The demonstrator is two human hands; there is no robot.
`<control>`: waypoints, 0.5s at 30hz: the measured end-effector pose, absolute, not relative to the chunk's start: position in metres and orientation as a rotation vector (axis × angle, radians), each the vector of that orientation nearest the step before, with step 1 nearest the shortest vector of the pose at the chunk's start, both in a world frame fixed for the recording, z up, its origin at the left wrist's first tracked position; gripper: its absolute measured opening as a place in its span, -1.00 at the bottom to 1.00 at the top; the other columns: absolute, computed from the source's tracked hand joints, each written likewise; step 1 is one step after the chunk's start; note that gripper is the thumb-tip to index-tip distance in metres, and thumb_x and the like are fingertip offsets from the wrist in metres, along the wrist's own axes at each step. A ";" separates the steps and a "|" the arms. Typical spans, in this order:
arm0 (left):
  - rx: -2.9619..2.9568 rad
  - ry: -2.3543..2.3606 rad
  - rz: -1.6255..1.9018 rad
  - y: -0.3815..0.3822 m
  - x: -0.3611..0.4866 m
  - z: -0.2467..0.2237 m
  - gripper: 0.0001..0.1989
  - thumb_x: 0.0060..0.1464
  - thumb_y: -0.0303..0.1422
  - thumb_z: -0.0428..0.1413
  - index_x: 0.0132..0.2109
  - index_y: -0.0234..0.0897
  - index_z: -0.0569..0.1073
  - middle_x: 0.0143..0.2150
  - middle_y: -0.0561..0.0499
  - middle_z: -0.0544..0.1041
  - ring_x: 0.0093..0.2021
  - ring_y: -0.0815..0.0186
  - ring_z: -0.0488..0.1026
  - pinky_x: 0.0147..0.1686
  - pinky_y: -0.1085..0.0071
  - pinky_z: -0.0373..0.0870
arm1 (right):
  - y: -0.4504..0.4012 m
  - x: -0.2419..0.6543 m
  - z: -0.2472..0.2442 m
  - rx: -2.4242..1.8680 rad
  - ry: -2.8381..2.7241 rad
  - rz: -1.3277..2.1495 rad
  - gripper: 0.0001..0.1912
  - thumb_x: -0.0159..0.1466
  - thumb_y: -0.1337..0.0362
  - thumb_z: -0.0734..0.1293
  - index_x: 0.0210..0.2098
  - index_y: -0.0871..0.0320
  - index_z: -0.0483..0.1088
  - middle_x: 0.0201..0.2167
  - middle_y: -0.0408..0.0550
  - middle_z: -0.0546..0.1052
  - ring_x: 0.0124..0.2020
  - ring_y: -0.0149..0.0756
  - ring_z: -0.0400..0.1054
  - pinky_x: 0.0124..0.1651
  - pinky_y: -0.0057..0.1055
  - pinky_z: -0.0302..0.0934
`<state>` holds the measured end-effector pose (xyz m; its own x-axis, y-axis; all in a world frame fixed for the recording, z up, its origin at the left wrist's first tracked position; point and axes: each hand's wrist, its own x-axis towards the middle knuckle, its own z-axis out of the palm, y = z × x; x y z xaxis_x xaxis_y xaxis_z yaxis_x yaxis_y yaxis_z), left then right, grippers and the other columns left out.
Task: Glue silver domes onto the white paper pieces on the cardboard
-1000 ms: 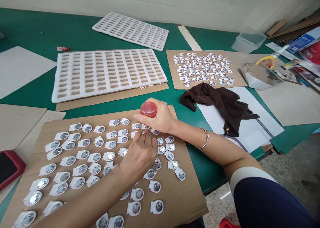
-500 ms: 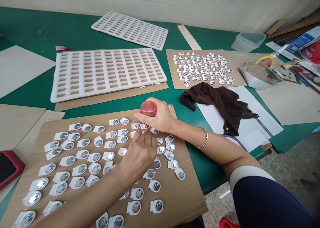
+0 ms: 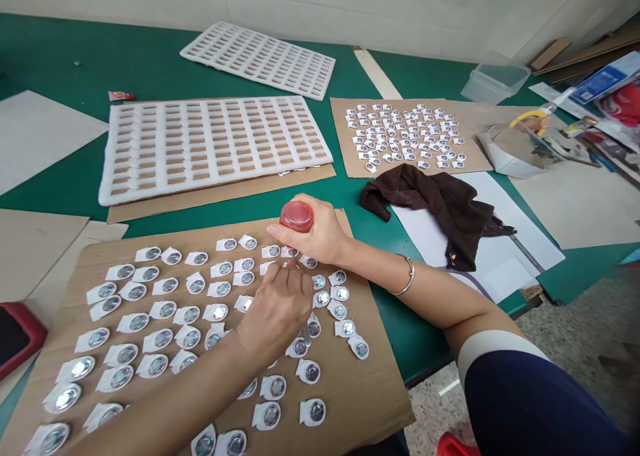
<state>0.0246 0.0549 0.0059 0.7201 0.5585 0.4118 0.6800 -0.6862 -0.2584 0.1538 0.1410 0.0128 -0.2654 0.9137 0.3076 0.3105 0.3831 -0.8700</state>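
My right hand [image 3: 317, 233] is wrapped round a red bottle [image 3: 297, 216], held with its round base up and a thin tip pointing down. Just below it, my left hand [image 3: 283, 299] is closed on what look like metal tweezers [image 3: 307, 336]; one flat end sticks out under the palm, and the rest is hidden. Both hands are over a cardboard sheet [image 3: 380, 383] that carries rows of round silver pieces with white tabs [image 3: 313, 411]. The piece under the bottle tip is mostly covered by my fingers.
Behind lie white slotted foam trays [image 3: 213, 143] [image 3: 260, 59]. A second cardboard sheet [image 3: 470, 119] at the back right bears more pieces. A dark brown cloth [image 3: 440, 206] rests on white paper; beyond are a clear plastic box [image 3: 495, 79] and yellow-handled scissors [image 3: 529, 117]. A red-edged device [image 3: 25, 336] is at left.
Both hands keep almost the same pose, bottle and metal tool held in place. The whole view has shifted very slightly.
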 end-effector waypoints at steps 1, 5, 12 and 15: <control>-2.530 -0.954 -0.425 0.055 0.025 0.006 -0.77 -0.06 -0.74 -0.02 -0.49 -0.42 0.42 -0.55 -0.19 0.45 -0.54 0.16 0.36 -0.42 0.23 0.42 | 0.141 0.154 0.013 -1.075 -1.785 0.881 -0.64 0.11 -0.03 0.43 -0.40 0.13 0.34 -0.43 -0.20 0.46 -0.42 -0.41 0.32 -0.33 -0.43 0.23; -2.529 -0.958 -0.433 0.054 0.026 0.004 -0.77 -0.03 -0.73 -0.02 -0.49 -0.42 0.42 -0.55 -0.20 0.46 -0.53 0.15 0.37 -0.42 0.22 0.41 | 0.141 0.154 0.013 -1.082 -1.784 0.899 -0.64 0.11 -0.03 0.42 -0.40 0.13 0.33 -0.43 -0.19 0.46 -0.41 -0.41 0.32 -0.32 -0.42 0.23; -2.516 -0.959 -0.432 0.055 0.024 0.003 -0.76 -0.02 -0.72 -0.03 -0.50 -0.41 0.41 -0.54 -0.20 0.46 -0.53 0.16 0.35 -0.40 0.23 0.40 | 0.141 0.154 0.014 -1.129 -1.788 0.904 -0.61 0.12 -0.07 0.41 -0.39 0.13 0.33 -0.41 -0.18 0.47 -0.39 -0.40 0.33 -0.29 -0.41 0.24; -2.528 -0.952 -0.422 0.056 0.024 0.003 -0.75 -0.01 -0.72 -0.04 -0.49 -0.41 0.41 -0.55 -0.17 0.45 -0.53 0.18 0.34 -0.38 0.23 0.39 | 0.140 0.154 0.014 -1.137 -1.782 0.907 -0.61 0.12 -0.07 0.41 -0.39 0.13 0.33 -0.39 -0.17 0.48 -0.38 -0.40 0.34 -0.28 -0.41 0.24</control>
